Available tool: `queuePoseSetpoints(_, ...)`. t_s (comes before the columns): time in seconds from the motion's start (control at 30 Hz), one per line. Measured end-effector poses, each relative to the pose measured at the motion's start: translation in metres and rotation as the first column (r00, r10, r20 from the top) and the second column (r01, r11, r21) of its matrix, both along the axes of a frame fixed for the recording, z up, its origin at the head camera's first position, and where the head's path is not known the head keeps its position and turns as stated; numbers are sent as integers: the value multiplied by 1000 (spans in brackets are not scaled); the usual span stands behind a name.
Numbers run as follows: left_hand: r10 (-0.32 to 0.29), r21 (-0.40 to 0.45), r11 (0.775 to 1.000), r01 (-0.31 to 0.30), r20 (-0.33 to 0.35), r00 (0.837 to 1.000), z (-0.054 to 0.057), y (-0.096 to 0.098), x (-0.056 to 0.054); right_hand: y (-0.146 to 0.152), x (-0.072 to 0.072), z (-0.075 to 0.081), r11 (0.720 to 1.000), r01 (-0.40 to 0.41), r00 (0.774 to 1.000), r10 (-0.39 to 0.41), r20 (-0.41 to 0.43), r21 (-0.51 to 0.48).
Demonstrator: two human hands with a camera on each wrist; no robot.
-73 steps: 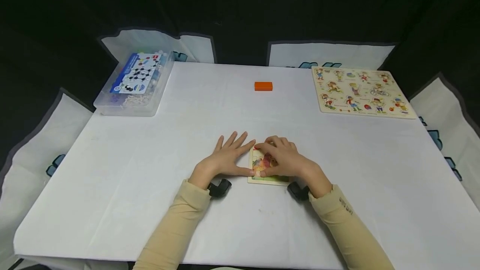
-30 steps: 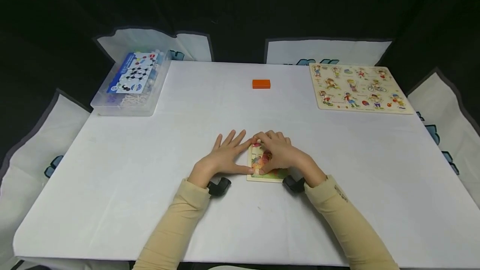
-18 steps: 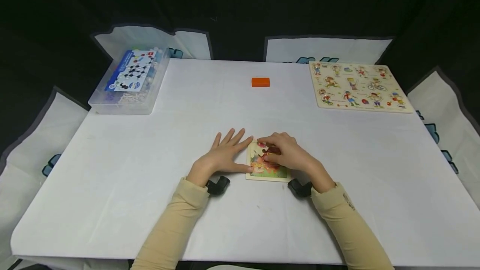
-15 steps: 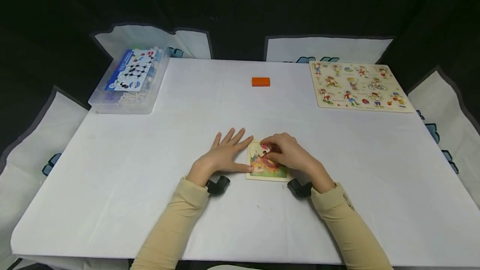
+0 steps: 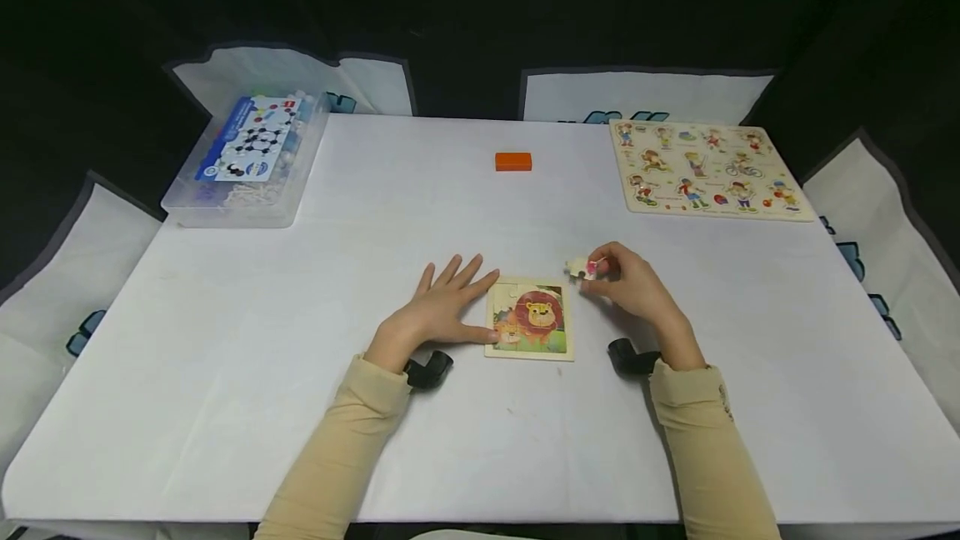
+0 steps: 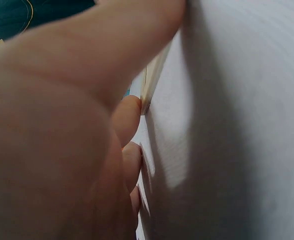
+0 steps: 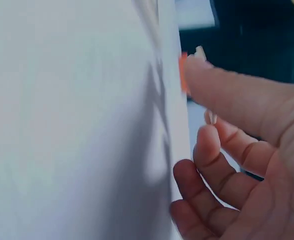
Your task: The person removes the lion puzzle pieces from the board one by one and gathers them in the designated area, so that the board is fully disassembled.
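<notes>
A small square puzzle with a pale, smooth wooden frame [image 5: 528, 355] lies flat near the middle of a table [image 5: 300, 423] spread with matte white cloth that shows faint creases. Inside the rim, a glossy printed lion [image 5: 538, 313] with a round, dark red mane fills the right side; the upper left corner of the print is pale. The person's left hand [image 5: 433, 317] lies beside it, fingers straight and fanned well apart, the thumb on the frame's left rim and the index fingertip at its top left corner. The right hand [image 5: 636, 286] is just beyond the upper right corner, thumb and index finger pinching a thin, knobbed puzzle piece [image 5: 579, 268], cream with a pink patch; in the right wrist view its other fingers are loosely curled. Both forearms wear snug beige sleeves [image 5: 337, 444]. Farther off, well apart from the hands, are an orange block [image 5: 513, 162] with straight edges, a rounded-corner wooden board [image 5: 712, 169] printed with 3 rows of cartoon children, and a clear plastic box [image 5: 273, 215] with a blue and white label, before a black curtain [image 5: 465, 7].
</notes>
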State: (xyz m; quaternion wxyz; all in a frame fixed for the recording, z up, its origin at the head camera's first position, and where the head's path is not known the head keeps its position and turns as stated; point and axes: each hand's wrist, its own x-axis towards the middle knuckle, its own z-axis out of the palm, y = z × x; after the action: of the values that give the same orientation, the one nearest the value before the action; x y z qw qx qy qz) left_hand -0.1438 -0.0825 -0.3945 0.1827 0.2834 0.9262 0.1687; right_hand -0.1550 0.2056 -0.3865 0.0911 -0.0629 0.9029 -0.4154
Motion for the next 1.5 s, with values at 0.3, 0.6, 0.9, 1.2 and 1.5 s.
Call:
queuePoseSetpoints(0.3,2,-5,1000,-2,0,1000,-2,-2,0,31,-1,-2,998,68,997,-68,28,-11)
queuePoseSetpoints(0.6,2,-2,1000,-2,2,1000,-1,-3,1,32,-4,-7,999,51,998,-50,33,-9)
queuePoseSetpoints(0.9,11,5,1000,-11,4,1000,-2,-3,0,30,-5,-6,1000,27,1000,-27,7,2)
queuePoseSetpoints(1.2,9,-22,1000,-9,4,1000,0,-2,0,-29,8,3,931,-351,921,363,-142,106)
queuePoseSetpoints(1.5,11,-33,999,-10,11,1000,0,-2,0,-57,15,0,858,-427,873,474,-117,285)
